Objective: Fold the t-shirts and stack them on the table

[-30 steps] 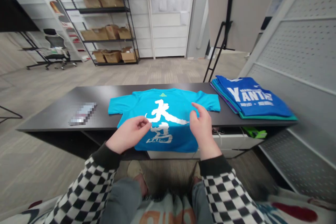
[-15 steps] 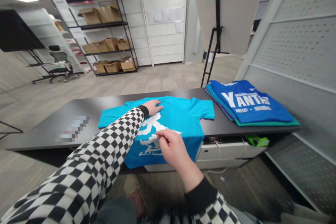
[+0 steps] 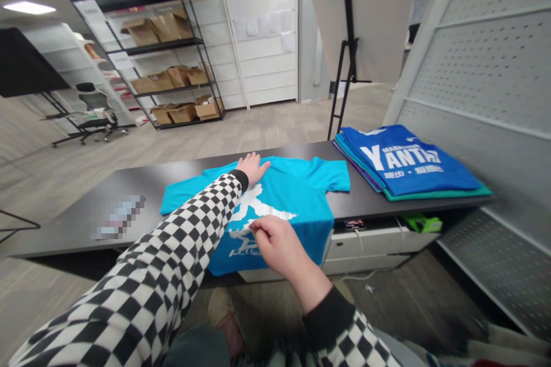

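Note:
A cyan T-shirt [image 3: 301, 192] with white lettering lies spread on the black table [image 3: 77, 223], its lower part hanging over the front edge. My left hand [image 3: 253, 167] reaches across in a checkered sleeve and rests flat, fingers stretched out, on the shirt near its collar. My right hand [image 3: 275, 243] is nearer to me, its fingers pinched on the shirt fabric at the white print.
A stack of folded shirts [image 3: 404, 163], a blue one on top, sits at the table's right end. A small blurred flat object [image 3: 116, 217] lies on the left part. A perforated white panel [image 3: 486, 86] stands to the right; a shelf rack [image 3: 167, 57] with cardboard boxes stands behind.
My left hand has gone from the shirt's lower middle out to the collar and now lies flat a little farther up. My right hand has drawn back toward me, pinching the fabric.

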{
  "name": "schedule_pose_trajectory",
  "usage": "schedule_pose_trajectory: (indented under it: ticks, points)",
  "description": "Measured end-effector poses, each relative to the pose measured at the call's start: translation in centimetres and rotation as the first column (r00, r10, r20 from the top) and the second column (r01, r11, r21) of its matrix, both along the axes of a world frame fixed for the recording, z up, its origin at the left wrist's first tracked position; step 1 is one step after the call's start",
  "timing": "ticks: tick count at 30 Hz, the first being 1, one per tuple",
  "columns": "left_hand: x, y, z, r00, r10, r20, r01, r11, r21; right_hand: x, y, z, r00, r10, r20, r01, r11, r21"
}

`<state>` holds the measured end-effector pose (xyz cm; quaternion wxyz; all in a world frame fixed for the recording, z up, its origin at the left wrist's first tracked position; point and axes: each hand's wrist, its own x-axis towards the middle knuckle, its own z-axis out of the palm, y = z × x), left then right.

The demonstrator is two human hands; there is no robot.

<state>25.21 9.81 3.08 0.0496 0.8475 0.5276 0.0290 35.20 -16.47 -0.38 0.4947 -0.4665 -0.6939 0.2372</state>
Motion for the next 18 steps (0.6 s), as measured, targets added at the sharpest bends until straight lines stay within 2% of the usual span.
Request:
schedule_pose_trajectory:
  ticks: [3, 7, 10, 13, 15, 18]
  points:
    - [1.6, -1.2, -0.5, 0.998, -0.056, 0.028, 0.057, 0.998, -0.029, 0.0, 0.0, 0.1, 1.0, 0.002, -0.006, -0.002, 1.0, 0.0]
    - [3.0, -2.7, -1.4, 0.992, -0.112, -0.065, 0.106, 0.991, -0.079, -0.1, -0.2, 0.2, 1.0, 0.023, -0.003, -0.023, 1.0, -0.001]
    - [3.7, -2.5, -0.5, 0.988, -0.087, -0.131, 0.073, 0.992, -0.102, -0.3, -0.2, 0.2, 0.999, 0.033, 0.011, -0.033, 0.999, -0.017]
    - [4.6, -2.3, 0.2, 0.992, -0.092, -0.085, 0.09, 0.996, -0.028, -0.4, -0.3, 0.4, 0.999, 0.037, 0.006, -0.036, 0.999, -0.036]
    - [5.2, -2.7, -0.1, 0.99, -0.132, -0.048, 0.132, 0.991, 0.0, -0.3, -0.4, 0.6, 0.999, 0.043, 0.006, -0.043, 0.998, -0.038]
    - [5.7, -3.7, -1.2, 0.985, -0.16, -0.07, 0.158, 0.987, -0.038, -0.2, -0.5, 0.7, 0.998, 0.055, 0.008, -0.055, 0.998, -0.03]
